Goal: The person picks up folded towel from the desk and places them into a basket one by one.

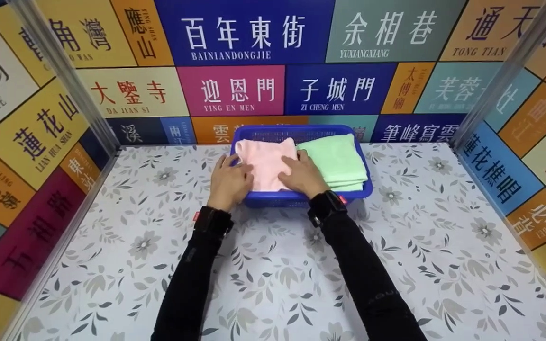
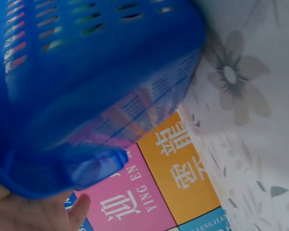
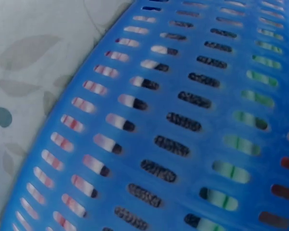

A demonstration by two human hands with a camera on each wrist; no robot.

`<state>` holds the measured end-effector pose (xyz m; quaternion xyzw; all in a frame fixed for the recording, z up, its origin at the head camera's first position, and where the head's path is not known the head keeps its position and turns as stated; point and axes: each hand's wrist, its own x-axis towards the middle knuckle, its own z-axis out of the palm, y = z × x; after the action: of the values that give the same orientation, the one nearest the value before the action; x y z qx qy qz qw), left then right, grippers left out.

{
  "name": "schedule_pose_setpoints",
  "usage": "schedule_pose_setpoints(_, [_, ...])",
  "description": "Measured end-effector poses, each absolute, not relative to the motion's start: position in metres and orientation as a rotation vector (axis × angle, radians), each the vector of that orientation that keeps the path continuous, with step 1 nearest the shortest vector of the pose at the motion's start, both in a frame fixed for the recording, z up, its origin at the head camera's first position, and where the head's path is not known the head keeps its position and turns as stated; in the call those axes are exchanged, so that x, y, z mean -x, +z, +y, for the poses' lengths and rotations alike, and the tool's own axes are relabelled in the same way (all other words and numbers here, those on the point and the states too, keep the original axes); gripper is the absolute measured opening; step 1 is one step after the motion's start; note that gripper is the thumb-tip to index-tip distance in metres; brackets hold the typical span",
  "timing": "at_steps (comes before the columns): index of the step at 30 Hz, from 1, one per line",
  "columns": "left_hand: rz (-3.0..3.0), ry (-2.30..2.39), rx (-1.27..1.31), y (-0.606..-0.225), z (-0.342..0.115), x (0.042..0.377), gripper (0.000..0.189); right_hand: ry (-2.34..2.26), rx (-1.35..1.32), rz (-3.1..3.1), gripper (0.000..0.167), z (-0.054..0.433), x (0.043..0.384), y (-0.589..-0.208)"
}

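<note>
A pink towel (image 1: 268,163) lies folded on the left side of a blue plastic basket (image 1: 301,198). To its right sits a folded light green towel (image 1: 337,161). My right hand (image 1: 305,175) grips the pink towel's right edge, thumb on top and other fingers down between the two towels. At the basket's left rim, my left hand (image 1: 230,182) has its thumb against the pink towel; its fingertips are partly hidden. In the left wrist view, part of the left hand (image 2: 48,211) shows below the basket rim (image 2: 33,185). Only slotted basket wall (image 3: 149,120) fills most of the right wrist view.
The basket stands on a white floral tabletop (image 1: 273,265), close against the back wall panel (image 1: 230,90) with coloured Chinese signs. Similar panels with clear edge strips rise at left and right. Through the basket slots, pink, dark and green cloth (image 3: 231,171) shows.
</note>
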<state>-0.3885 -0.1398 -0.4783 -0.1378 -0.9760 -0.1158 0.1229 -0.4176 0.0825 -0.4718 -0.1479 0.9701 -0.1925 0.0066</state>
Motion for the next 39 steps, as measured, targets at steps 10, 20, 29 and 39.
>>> schedule_pose_setpoints(10, [-2.955,-0.215,0.399,-0.478,-0.138,0.388,0.046,-0.419,0.465,2.985,0.063,0.077,0.416,-0.471])
schedule_pose_setpoints(20, [-2.931,-0.232,0.405,-0.483,-0.14,0.385,0.046,-0.412,0.48,3.007,0.063,0.075,0.415,-0.476])
schedule_pose_setpoints(29, [-2.696,-0.443,0.411,-0.491,-0.134,0.388,0.04,-0.66,0.564,3.198,0.058,0.083,0.409,-0.476])
schedule_pose_setpoints(39, [-2.744,-0.445,0.38,-0.486,-0.136,0.385,0.045,-0.652,0.634,3.223,0.051,0.081,0.409,-0.475])
